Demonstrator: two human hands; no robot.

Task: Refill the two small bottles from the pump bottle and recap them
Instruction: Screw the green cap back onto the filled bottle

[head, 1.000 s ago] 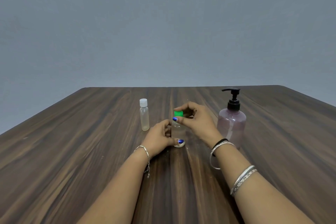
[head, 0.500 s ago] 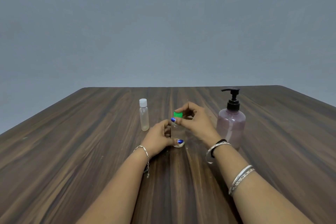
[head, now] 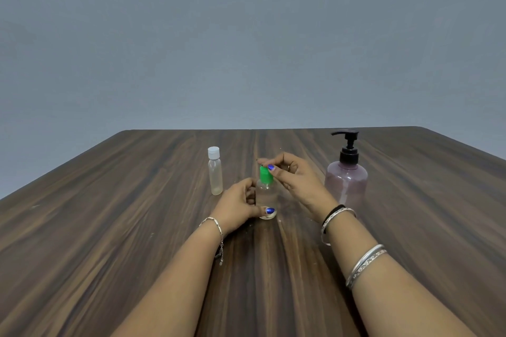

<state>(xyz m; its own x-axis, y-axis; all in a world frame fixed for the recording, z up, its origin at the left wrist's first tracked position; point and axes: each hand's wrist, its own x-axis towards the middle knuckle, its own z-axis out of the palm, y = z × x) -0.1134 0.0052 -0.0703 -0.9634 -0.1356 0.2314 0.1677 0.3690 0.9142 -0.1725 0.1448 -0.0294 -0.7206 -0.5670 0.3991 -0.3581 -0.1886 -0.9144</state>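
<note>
on the wooden table (head: 109, 227), left hand (head: 238, 206) grips a clear small bottle (head: 265, 194); right hand (head: 294, 176) pinches its green cap (head: 265, 175), fingers curled narrow.

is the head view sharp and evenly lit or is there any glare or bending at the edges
Head view: soft, even light, no hard shadows or glare on the table; wide-angle bending curves its far edge; the clear bottle gripped by the left hand is hard to make out.
</note>
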